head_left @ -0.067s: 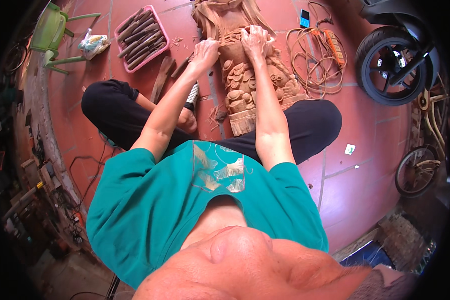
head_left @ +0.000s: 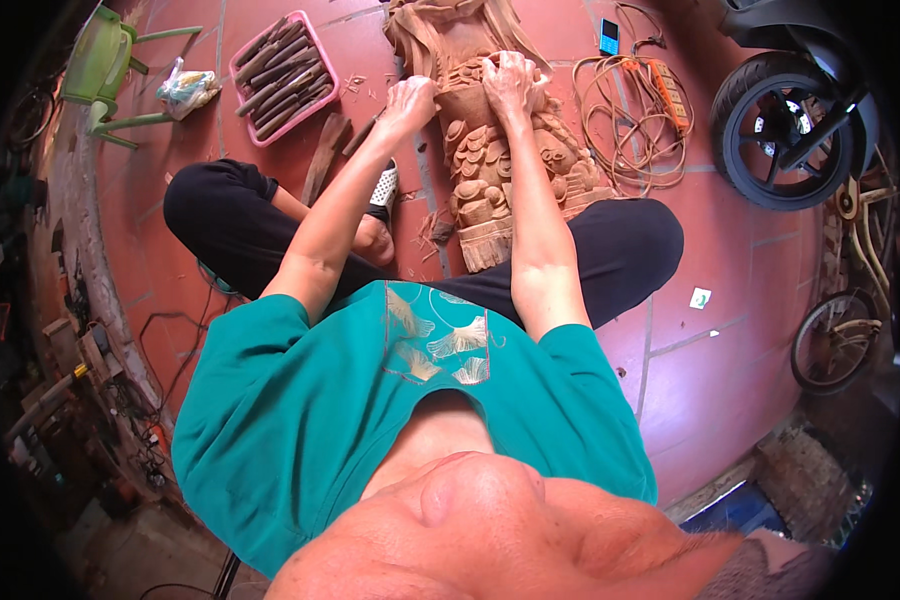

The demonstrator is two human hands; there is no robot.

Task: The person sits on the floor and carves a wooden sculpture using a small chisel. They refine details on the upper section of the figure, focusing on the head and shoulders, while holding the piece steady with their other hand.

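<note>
A carved brown wooden piece (head_left: 482,200), covered in dense relief, lies on the floor in front of me between my bent legs. My left hand (head_left: 411,104) is closed in a fist at the left edge of the carving. On the carving's upper middle rests my right hand (head_left: 511,84), its fingers curled down and closed. Whatever either hand grips is hidden behind the knuckles. Wood shavings (head_left: 430,228) lie beside the carving's lower left edge.
Left of the carving are a pink basket (head_left: 336,88) of dark-handled tools, a wooden bar (head_left: 324,160), a plastic bag (head_left: 187,88) and a green stool (head_left: 98,62). To the right lie a coiled cord (head_left: 610,150), an orange power strip (head_left: 668,95), a phone (head_left: 609,37) and a motorbike wheel (head_left: 735,140).
My left hand has shifted very slightly to the left. My right hand and the carving look the same.
</note>
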